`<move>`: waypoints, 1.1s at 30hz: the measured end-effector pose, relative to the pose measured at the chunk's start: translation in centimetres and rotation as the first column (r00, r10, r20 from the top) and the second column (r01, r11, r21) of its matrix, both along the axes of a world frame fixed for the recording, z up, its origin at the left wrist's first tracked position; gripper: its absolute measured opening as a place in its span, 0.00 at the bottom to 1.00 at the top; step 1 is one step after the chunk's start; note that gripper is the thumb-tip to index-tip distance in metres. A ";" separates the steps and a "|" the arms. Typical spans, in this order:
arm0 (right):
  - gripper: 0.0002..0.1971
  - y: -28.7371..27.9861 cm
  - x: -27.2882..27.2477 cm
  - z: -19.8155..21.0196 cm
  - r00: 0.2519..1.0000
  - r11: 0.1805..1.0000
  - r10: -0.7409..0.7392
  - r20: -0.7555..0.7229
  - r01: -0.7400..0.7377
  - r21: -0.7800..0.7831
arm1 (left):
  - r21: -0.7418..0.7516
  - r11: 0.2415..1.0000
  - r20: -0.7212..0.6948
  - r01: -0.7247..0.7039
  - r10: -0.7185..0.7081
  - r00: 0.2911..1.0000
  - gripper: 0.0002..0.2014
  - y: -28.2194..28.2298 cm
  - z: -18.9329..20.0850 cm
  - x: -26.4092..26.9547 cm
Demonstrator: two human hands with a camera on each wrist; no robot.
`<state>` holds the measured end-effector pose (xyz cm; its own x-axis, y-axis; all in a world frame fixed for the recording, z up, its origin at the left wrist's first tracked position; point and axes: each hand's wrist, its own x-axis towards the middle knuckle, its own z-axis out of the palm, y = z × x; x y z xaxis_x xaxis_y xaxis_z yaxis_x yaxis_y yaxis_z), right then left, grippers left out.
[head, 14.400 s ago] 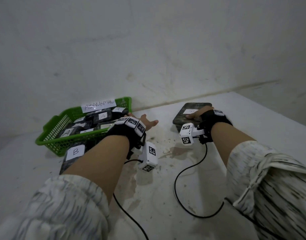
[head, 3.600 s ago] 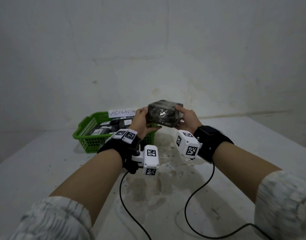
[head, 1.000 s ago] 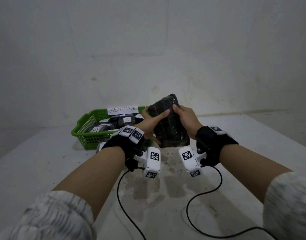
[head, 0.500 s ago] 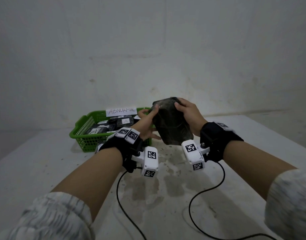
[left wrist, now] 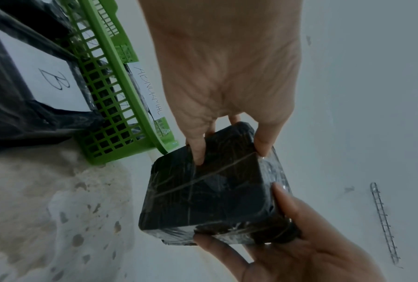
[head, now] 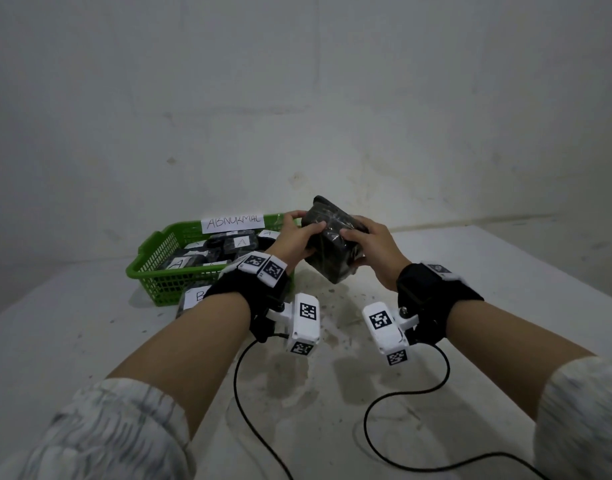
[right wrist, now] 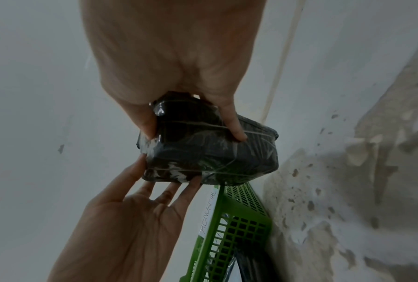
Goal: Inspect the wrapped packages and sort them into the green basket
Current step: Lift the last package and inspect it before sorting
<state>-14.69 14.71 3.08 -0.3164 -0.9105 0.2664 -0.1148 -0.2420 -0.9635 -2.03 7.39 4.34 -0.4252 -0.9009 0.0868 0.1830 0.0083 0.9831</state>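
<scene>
Holding a dark wrapped package (head: 332, 242) up off the counter (head: 471, 271), tilted, both hands on it. Head view: left hand (head: 296, 239) grasps its left side, fingers curled over the top; right hand (head: 375, 249) grasps the right side. The package sits just right of the green basket (head: 152, 268), which is at far left and carries a paper tag (head: 232, 222) reading "ABNORMAL". Several wrapped packages with lettered labels lie inside. One more, labelled B (head: 193, 297), lies on the counter against the basket's near wall.

Left wrist view: thumb and fingers pinch the package's far end; the other hand cups the near corner. Flat faces, squared edges, glossy film with creases and tape lines.

Right wrist view: fingers clamp the upper end, the left hand's fingertips support from beneath. Basket rim directly below.

Judgement: likely stiff and boxy, moderate weight since two hands share it easily. The film looks slick, so holding across opposite edges or corners is safer than pressing the flat faces. No label shows on the visible faces.
</scene>
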 end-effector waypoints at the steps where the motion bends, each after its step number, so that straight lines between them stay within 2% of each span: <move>1: 0.12 0.0 -0.1 0.0 1.000 1.000 -0.002 0.000 0.002 0.001 | -0.008 1.000 0.009 0.004 -0.004 1.000 0.17 0.0 0.0 -0.1; 8: 0.05 -0.1 -0.3 0.0 0.996 0.997 -0.078 0.046 0.079 -0.020 | -0.087 0.996 0.008 0.022 -0.021 1.000 0.10 0.6 0.8 -0.7; 14: 0.08 -0.5 -0.3 -0.2 0.996 0.995 -0.092 -0.003 0.092 -0.026 | -0.149 0.989 0.056 0.009 -0.001 0.998 0.10 0.3 0.3 -0.6; 18: 0.13 -0.7 -0.3 0.0 0.997 0.997 -0.077 0.032 0.076 0.026 | -0.172 0.985 0.061 0.024 -0.014 0.998 0.07 0.3 0.0 -0.4; 21: 0.14 -0.7 -0.3 0.1 0.987 0.989 -0.148 0.062 0.148 0.001 | -0.197 0.980 0.079 0.034 -0.019 0.997 0.04 0.5 0.1 -0.3; 24: 0.12 -0.6 -0.5 0.5 0.965 0.982 -0.175 0.197 0.184 -0.030 | -0.235 0.970 0.089 0.062 -0.042 0.995 0.10 0.4 0.3 0.0; 27: 0.13 -0.7 -1.4 0.7 0.892 0.989 -0.138 0.431 0.147 0.013 | -0.233 0.971 0.063 -0.054 0.070 0.996 0.16 -0.5 0.5 0.2; 30: 0.21 -0.9 -2.4 0.7 0.781 0.992 0.042 0.623 -0.108 0.068 | -0.156 0.975 0.106 -0.159 0.177 0.979 0.27 -1.3 0.2 0.6; 31: 0.21 -0.8 -2.7 0.8 0.754 0.980 0.085 0.651 -0.182 0.083 | -0.125 0.978 0.137 -0.167 0.184 0.973 0.31 -1.5 0.1 0.7; 33: 0.19 -0.6 -3.3 0.8 0.714 0.965 0.099 0.693 -0.238 0.107 | -0.092 0.981 0.157 -0.170 0.183 0.970 0.37 -1.5 0.0 1.1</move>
